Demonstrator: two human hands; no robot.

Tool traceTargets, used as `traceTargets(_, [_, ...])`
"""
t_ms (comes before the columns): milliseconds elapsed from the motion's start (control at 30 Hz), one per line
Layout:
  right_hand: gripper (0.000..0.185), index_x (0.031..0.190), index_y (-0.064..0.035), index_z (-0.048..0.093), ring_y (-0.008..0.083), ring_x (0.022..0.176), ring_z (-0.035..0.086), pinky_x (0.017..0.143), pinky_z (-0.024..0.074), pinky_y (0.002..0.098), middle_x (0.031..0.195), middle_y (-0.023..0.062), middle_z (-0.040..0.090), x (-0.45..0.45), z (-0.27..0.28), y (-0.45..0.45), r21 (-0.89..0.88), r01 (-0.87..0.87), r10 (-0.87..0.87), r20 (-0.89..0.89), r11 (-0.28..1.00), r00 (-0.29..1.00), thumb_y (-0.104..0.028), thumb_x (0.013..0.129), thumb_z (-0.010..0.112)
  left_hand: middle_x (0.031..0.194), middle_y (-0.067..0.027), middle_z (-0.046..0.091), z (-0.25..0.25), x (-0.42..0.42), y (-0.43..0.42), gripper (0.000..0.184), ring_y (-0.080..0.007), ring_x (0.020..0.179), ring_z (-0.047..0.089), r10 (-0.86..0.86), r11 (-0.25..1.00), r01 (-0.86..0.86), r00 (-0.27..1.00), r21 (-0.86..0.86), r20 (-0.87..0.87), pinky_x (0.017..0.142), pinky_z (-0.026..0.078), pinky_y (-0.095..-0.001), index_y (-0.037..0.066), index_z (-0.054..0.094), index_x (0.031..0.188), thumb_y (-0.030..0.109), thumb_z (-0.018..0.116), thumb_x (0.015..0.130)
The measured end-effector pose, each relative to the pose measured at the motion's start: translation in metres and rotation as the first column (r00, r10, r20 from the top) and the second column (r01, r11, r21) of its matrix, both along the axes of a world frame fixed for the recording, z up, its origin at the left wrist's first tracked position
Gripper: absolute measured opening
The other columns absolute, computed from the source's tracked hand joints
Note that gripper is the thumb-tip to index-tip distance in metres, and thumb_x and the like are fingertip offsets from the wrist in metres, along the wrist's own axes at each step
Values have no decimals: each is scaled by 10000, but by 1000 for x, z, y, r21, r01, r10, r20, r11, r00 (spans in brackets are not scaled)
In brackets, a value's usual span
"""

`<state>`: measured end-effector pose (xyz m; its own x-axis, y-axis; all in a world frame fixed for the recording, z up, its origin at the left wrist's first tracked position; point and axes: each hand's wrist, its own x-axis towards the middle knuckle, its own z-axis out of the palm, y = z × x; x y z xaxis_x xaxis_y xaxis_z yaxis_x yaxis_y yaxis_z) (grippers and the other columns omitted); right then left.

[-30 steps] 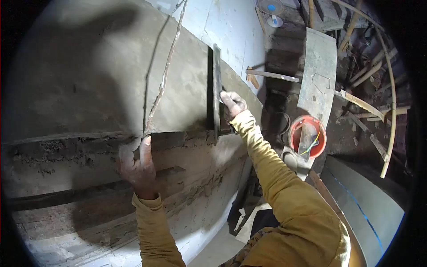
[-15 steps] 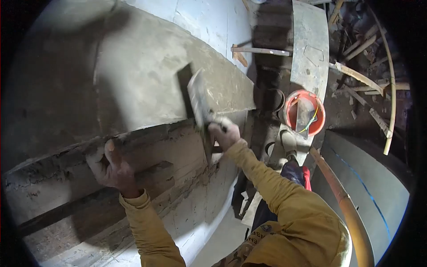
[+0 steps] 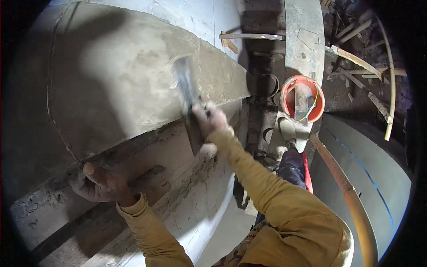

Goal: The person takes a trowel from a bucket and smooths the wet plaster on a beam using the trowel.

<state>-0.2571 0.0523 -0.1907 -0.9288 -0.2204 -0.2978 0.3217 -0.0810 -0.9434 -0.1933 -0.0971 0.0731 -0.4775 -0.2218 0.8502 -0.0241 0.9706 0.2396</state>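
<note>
My right hand (image 3: 211, 119) is closed round the handle of a plastering trowel (image 3: 186, 84), blurred by motion. Its long blade lies over the lower part of a damp grey plastered surface (image 3: 142, 84), reaching past the bottom edge. Below that edge, at the left, my left hand (image 3: 100, 183) has its fingers curled and thumb raised. A thin cord-like line (image 3: 50, 89) runs down the plaster towards these fingers; whether they grip it is unclear. Under the plaster is a rough recessed ledge (image 3: 147, 151).
An orange bucket (image 3: 284, 95) with a tool inside stands on a plank walkway (image 3: 304, 49), beside my boot (image 3: 288, 129). A bamboo pole (image 3: 340, 187) rises at the right. A metal bar (image 3: 253, 36) crosses to the plank, and loose wooden poles (image 3: 391, 84) lie beyond.
My left hand has moved left and down along the plaster edge. The trowel has shifted left and up in my right hand. The view has shifted slightly.
</note>
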Motion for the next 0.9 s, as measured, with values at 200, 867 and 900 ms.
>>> traceTargets(200, [611,1174,-62,683,400,1097,664,965,501,441,1141,253,695,-145,-38,1,205,-139,70,311,969,948,-612,940,556,777,13,523,-7,-13,10,362,-80,707,471,-1,999,-2,998,-39,-69,643,394,-235,43,502,926,359,668,986])
traceTargets(867, [549,1244,-43,635,378,1130,640,996,468,431,1175,250,678,-111,-108,-7,177,-204,142,309,963,940,-520,983,563,670,2,530,-5,-17,9,401,-100,610,397,30,983,-47,994,-179,-101,564,334,-280,59,543,706,307,644,1005])
traceTargets(900, [566,1272,-50,615,386,1136,635,1017,469,424,1204,237,670,-82,-74,6,61,-224,186,374,973,909,-536,989,551,662,3,522,-4,-14,7,405,-100,613,393,22,990,-34,996,-137,-87,561,321,-278,58,543,696,297,637,1009])
